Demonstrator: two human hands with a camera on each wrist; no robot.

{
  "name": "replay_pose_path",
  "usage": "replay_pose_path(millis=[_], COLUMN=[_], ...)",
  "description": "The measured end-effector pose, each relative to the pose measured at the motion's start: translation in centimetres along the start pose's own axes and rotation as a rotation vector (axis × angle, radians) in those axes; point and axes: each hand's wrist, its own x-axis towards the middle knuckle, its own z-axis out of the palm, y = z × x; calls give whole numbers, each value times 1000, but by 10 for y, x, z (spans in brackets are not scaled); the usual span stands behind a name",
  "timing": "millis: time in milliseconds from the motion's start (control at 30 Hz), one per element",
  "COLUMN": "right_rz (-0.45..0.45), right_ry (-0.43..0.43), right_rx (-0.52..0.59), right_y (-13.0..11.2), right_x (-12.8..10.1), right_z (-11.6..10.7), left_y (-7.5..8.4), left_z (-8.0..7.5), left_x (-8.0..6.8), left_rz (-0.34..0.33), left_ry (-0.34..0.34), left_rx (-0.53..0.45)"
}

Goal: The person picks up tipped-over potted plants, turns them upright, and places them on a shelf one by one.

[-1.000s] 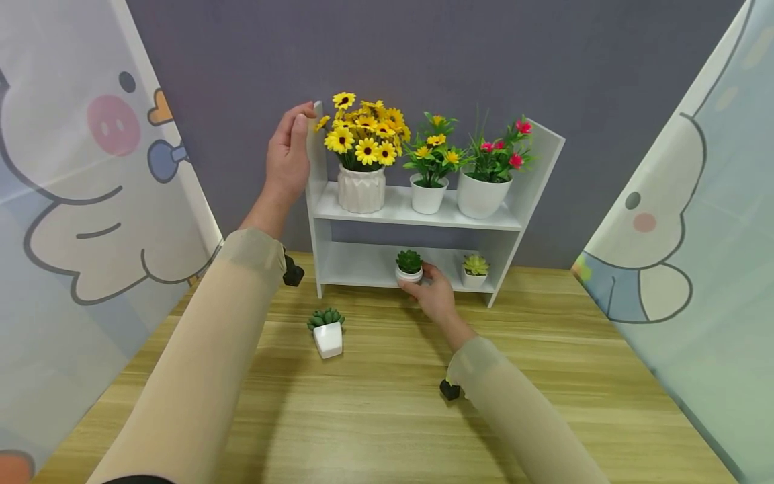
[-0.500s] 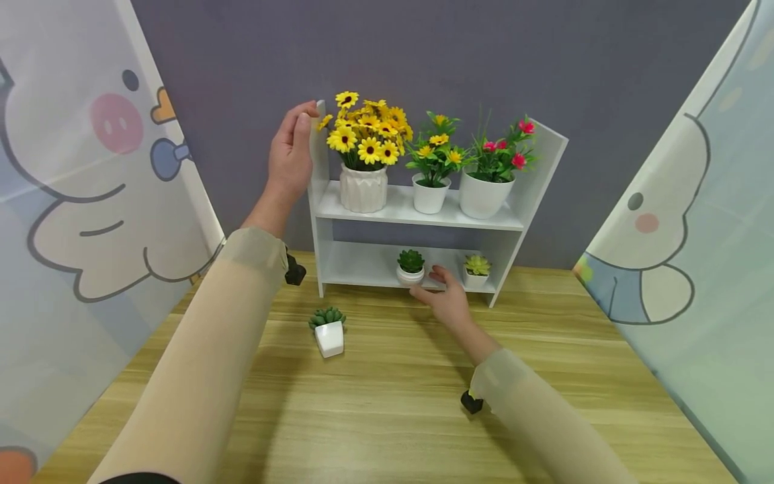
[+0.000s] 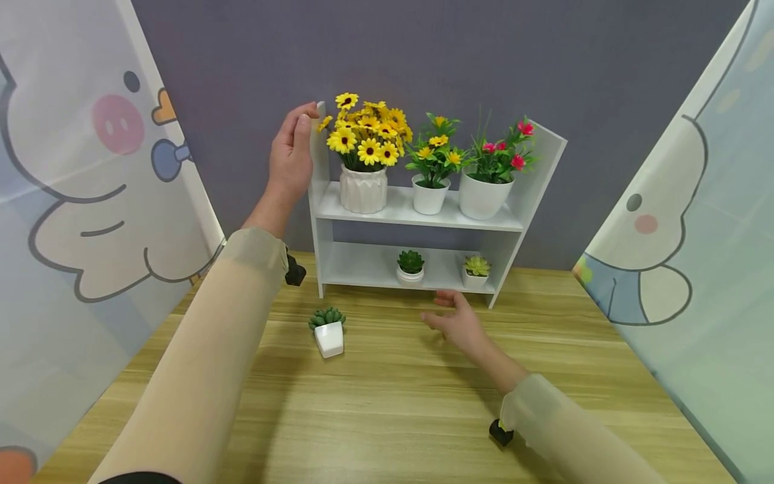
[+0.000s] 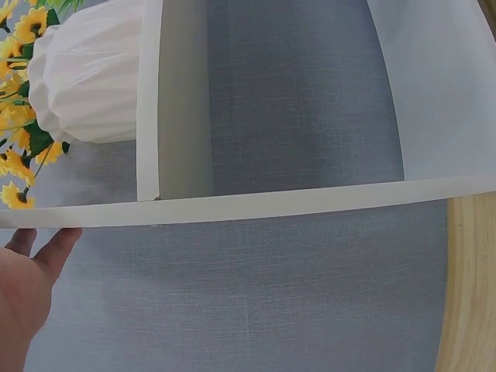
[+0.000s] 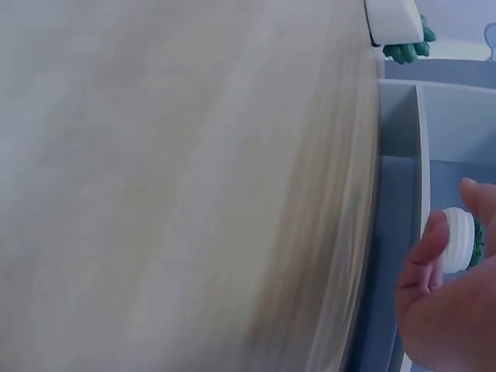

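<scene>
A white two-tier shelf (image 3: 417, 214) stands at the back of the wooden table. My left hand (image 3: 294, 144) lies flat against the outside of its left side panel (image 4: 232, 208), fingertips at the top edge. My right hand (image 3: 452, 320) hovers open and empty over the table, just in front of the lower tier. On that tier sits a dark green succulent in a round white pot (image 3: 410, 267), also seen in the blurred right wrist view as a round white pot (image 5: 459, 240) beyond my fingers (image 5: 431, 249). A succulent in a square white pot (image 3: 328, 331) stands on the table to the left.
The lower tier also holds a pale green succulent (image 3: 476, 270) at its right. On the upper tier stand a ribbed vase of yellow daisies (image 3: 363, 181), a small pot of yellow flowers (image 3: 430, 191) and a pot of pink flowers (image 3: 484, 191). Cartoon-printed curtains hang on both sides.
My right hand has let go of the round-potted succulent on the lower tier and drawn back toward me, opening over the table. My left hand has stayed on the side panel.
</scene>
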Motion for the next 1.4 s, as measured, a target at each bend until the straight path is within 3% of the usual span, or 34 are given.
replay_pose_path(millis=[567, 933, 1400], right_rz=[25, 22, -4], right_ry=[-252, -319, -402], right_rx=[-82, -113, -56], right_y=[6, 1, -15], right_x=[-24, -27, -30], right_z=[5, 36, 81], left_y=[0, 1, -1], left_z=[-1, -2, -2], left_x=[0, -1, 0], left_rz=[5, 1, 18], left_ry=[-2, -7, -9], left_rx=[-10, 4, -2])
